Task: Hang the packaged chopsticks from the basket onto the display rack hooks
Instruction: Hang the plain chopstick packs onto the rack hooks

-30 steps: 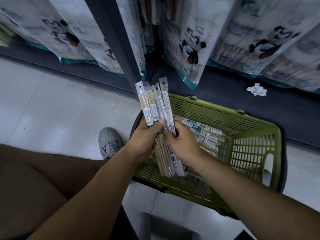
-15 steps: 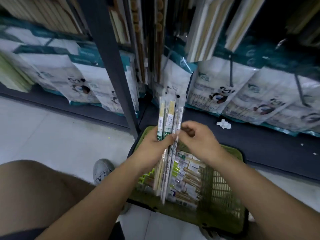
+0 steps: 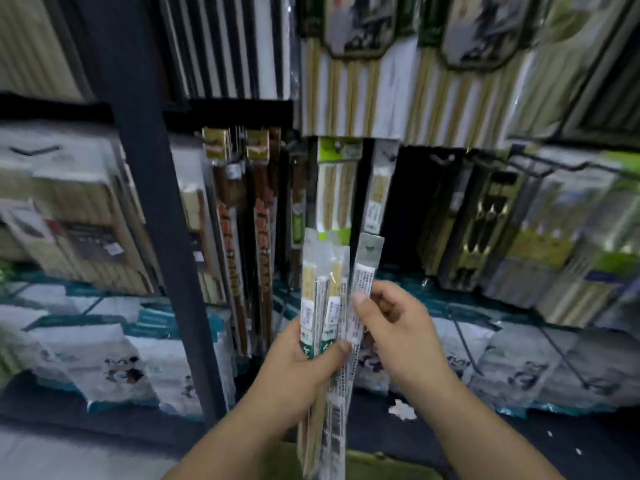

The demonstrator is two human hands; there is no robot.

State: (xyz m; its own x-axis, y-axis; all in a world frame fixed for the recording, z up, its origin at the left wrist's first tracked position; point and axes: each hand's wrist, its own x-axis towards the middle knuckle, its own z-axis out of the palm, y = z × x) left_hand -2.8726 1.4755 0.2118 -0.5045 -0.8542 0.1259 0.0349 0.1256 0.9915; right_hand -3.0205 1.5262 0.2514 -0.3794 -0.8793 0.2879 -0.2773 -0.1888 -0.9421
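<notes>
Raised higher than before, the chopstick bundle (image 3: 317, 285) fronts the display rack (image 3: 149, 202); left hand (image 3: 298, 370) grips it, right hand (image 3: 398, 327) pinches one pack (image 3: 366, 268) fanned toward one o'clock.

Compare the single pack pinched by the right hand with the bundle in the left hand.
The single pack is one package; the bundle is several. The single pack leans right; the bundle stands nearly upright. The single pack shows white printed text; the bundle shows green labels. The right hand pinches one, the left hand grips the other. Both are long, slim and header-up.
</notes>
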